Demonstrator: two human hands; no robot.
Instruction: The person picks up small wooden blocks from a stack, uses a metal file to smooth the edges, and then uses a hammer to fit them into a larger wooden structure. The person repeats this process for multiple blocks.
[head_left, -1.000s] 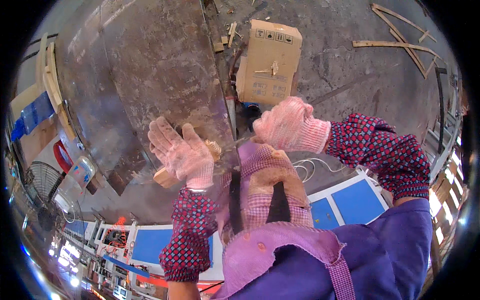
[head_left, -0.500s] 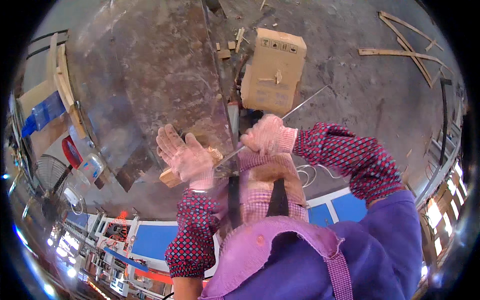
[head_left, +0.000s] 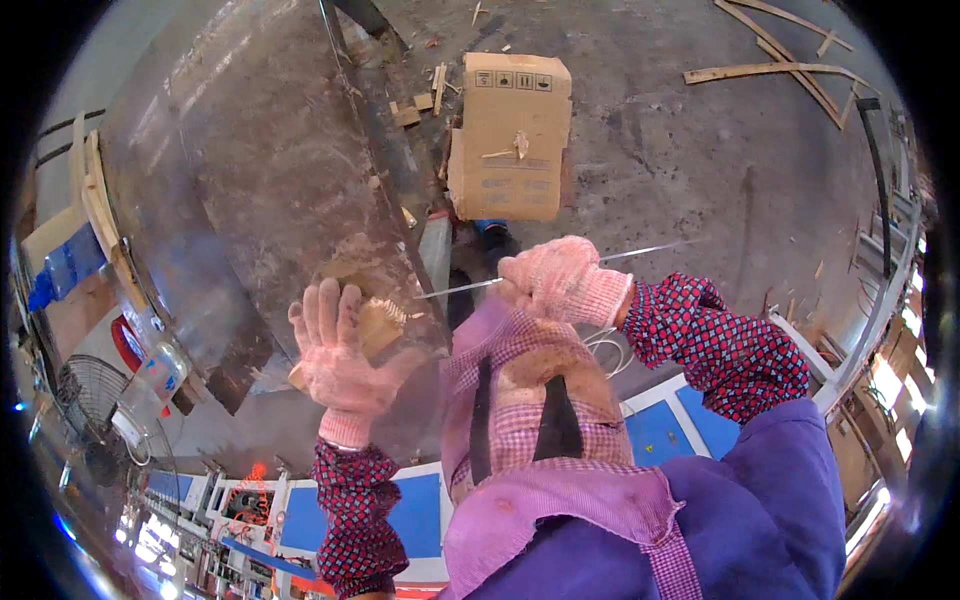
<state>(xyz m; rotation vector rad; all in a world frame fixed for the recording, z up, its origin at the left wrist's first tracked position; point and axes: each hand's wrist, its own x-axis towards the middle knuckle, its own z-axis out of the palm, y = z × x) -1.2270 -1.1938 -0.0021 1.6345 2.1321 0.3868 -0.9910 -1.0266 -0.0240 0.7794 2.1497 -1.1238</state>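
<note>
My left hand, in a pink knit glove, is spread with its fingers apart. It is over a light wooden piece lying at the edge of a worn brown work surface. The glove covers part of that wood, and its ribbed end shows beside the thumb side. In another pink glove, my right hand is closed around a long, thin metal rod. One end of the rod points left toward the wood, apart from my left hand; the other runs off to the right, blurred at its tip.
Beyond my right hand, a flattish cardboard box lies by several wood scraps. Wooden strips rest on the floor at far right. A wire fan guard and a blue plastic wrap are at left.
My left hand has shifted left and spread its thumb wider. My right hand has moved slightly right with the rod, which now lies flatter. The view has turned a little.
</note>
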